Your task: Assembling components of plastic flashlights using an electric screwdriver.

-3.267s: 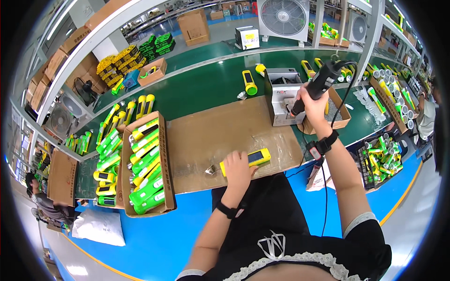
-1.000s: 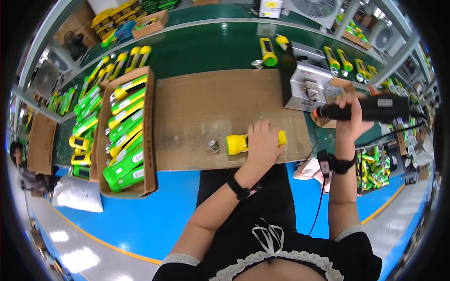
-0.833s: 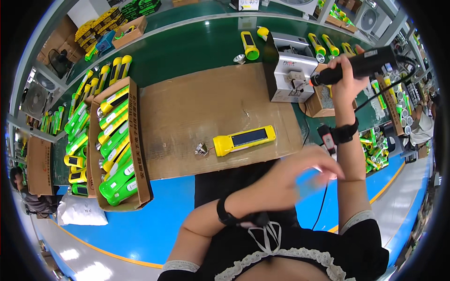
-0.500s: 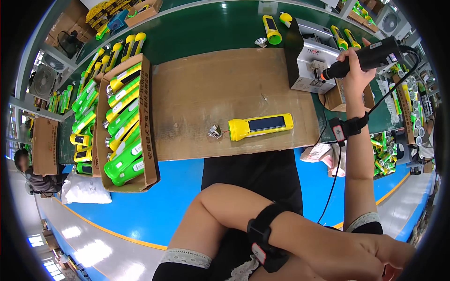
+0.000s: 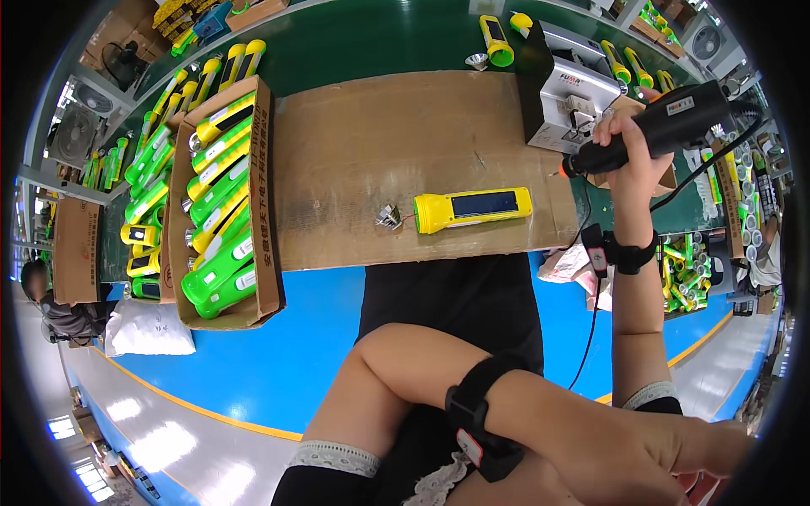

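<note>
My right hand (image 5: 634, 156) grips a black electric screwdriver (image 5: 675, 125) from below, its orange-ringed tip pointing left. The tip hangs in the air near the cardboard's right edge, apart from the silver screw-feeder box (image 5: 565, 97). A yellow flashlight (image 5: 472, 210) with a dark solar panel lies on the cardboard sheet (image 5: 380, 126). Beside its open left end sits a small shiny reflector piece (image 5: 388, 217), joined by a thin red wire. My left forearm crosses my body at the bottom; my left hand (image 5: 666, 451) is at the lower right, its fingers mostly hidden.
A cardboard box (image 5: 268, 202) of green and yellow flashlights stands at the left, with more flashlights behind it. At the back are a loose reflector (image 5: 477, 61) and an upright yellow-green flashlight (image 5: 496, 42). The screwdriver's cable (image 5: 717, 160) trails right. Another person sits far left.
My right hand has drawn the screwdriver away from the screw feeder, toward me. The view has shifted slightly; the flashlight and reflector piece keep their places on the cardboard.
</note>
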Demonstrator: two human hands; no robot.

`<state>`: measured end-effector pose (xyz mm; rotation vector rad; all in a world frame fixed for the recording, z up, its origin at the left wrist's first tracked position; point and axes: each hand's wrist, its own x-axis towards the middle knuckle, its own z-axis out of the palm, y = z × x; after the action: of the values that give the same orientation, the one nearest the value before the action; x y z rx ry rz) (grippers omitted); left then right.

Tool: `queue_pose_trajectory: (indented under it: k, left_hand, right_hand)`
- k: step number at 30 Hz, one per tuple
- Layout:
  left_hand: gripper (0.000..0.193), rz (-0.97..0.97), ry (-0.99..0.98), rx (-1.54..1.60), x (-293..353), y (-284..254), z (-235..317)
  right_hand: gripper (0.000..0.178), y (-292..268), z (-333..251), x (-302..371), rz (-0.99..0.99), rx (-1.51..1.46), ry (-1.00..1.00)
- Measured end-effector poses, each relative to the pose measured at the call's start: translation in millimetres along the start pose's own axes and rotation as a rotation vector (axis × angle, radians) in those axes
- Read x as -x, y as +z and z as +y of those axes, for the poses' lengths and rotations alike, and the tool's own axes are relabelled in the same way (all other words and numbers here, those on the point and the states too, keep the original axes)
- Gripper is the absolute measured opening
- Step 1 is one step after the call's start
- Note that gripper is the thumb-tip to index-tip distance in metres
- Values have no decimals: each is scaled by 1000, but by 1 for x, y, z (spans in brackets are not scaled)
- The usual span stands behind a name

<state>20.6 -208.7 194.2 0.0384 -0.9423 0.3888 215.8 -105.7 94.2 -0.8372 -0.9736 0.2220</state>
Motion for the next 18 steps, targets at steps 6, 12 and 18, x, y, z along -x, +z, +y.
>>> queue_pose_trajectory:
  k: [6, 12, 18]
  left_hand:
    - [35, -231, -203, -388, 0, -21, 48]
    - [18, 225, -40, -2491, 54, -93, 117]
    - [43, 387, -556, -2976, 118, -166, 172]
  right_hand:
    - [47, 25, 4, 23, -59, -9, 65]
    - [47, 24, 15, 29, -55, 7, 68]
    - [46, 18, 13, 26, -52, 44, 89]
